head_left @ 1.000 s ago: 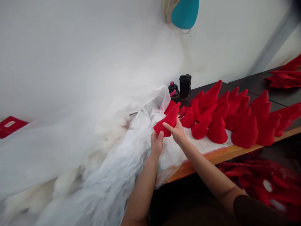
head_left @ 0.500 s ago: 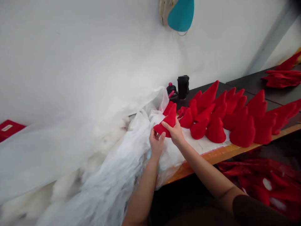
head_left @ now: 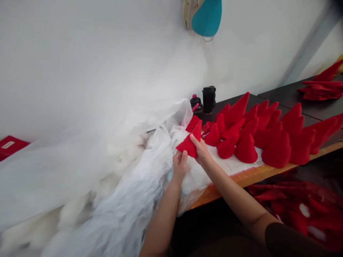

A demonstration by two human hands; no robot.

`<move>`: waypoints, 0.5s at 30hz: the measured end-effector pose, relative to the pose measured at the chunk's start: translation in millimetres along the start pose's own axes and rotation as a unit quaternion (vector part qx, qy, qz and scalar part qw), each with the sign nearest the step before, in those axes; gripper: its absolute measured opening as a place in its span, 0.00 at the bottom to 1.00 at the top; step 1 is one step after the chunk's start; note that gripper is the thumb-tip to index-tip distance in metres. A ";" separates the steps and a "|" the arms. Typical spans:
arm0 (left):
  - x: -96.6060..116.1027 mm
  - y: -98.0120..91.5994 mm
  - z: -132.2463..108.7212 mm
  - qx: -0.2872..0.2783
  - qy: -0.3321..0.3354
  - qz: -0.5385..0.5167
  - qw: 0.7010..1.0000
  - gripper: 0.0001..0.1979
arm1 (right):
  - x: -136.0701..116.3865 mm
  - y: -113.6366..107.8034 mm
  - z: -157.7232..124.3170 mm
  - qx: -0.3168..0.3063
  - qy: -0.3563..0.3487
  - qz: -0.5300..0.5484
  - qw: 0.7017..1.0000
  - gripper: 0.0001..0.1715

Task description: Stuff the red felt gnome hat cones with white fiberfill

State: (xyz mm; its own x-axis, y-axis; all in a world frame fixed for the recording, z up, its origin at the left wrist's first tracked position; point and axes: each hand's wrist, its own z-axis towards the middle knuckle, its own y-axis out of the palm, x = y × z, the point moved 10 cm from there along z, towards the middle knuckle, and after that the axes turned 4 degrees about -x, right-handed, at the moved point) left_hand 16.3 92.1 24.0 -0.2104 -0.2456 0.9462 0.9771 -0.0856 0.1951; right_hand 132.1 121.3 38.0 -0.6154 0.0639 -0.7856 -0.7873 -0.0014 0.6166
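Between my two hands is a small red cone-shaped felt hat point(head_left: 189, 145), its tip pointing up and to the right. My left hand point(head_left: 180, 162) pinches its lower brim, thumb on the near side. My right hand point(head_left: 201, 149) is closed round its right side, with the thumb lying across the front. The far fingers of both hands are partly hidden behind the felt. Just right of my hands, several similar red cone hats point(head_left: 245, 150) stand upright in rows on the table.
White plastic sheeting point(head_left: 139, 175) spreads at the left over pale fluffy stuff point(head_left: 80, 210). A black cup point(head_left: 208, 100) stands against the wall. An orange-brown table edge point(head_left: 249, 178) runs along the front, with red material point(head_left: 294, 200) below. A teal cap point(head_left: 207, 18) hangs above.
The held hat has shifted slightly down and turned a little. My right thumb has moved up along its front, and my left fingers have closed nearer the brim.
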 end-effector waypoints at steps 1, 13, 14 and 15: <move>3.4 1.7 -0.4 -0.008 0.005 0.016 1.000 0.23 | 2.4 1.2 -0.1 0.001 0.005 0.007 1.000 0.27; -34.7 26.8 -13.9 -0.178 -0.208 -0.006 0.962 0.39 | 31.7 14.8 -23.0 -0.118 0.108 -0.086 0.983 0.30; -36.5 32.6 -16.8 -0.201 -0.229 -0.044 0.951 0.41 | 22.7 19.0 -21.4 -0.144 0.084 -0.070 0.984 0.30; -38.0 39.0 -20.4 -0.226 -0.248 -0.076 0.939 0.42 | 11.2 21.3 -18.7 -0.156 0.049 -0.046 0.985 0.31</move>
State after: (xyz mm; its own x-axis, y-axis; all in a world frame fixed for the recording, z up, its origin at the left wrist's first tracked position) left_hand 61.7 78.4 -9.7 -0.1955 0.2730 0.9419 0.7996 -0.5117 0.3143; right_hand 107.7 103.3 41.5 -0.5291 -0.0185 -0.8484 -0.8043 -0.3077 0.5083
